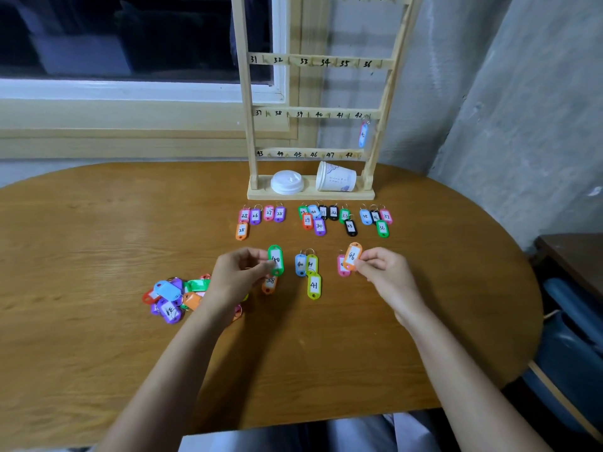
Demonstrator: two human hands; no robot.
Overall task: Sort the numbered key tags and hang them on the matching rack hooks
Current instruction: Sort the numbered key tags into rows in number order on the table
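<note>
Oval brown wooden table [98, 223]. At twelve o'clock, near the far edge: white plastic lid [287, 181], lying flat. Just beside, at its three o'clock: white paper cup [336, 177], tipped on its side, mouth toward the lid. Dark window [114, 34] at eleven, above a pale sill [130, 115]. Grey wall [489, 93] at one. Blue padded thing [567, 337] at four, below table level.

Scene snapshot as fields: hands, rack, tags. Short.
left hand: pinches green tag, marked 40
right hand: pinches orange tag, marked 46
rack: upright at far side of table; one blue tag hangs by hook 42
sorted tags: grouped by number in front of rack
pile: mixed tags beside left forearm
rack base: lid, tipped cup
</note>
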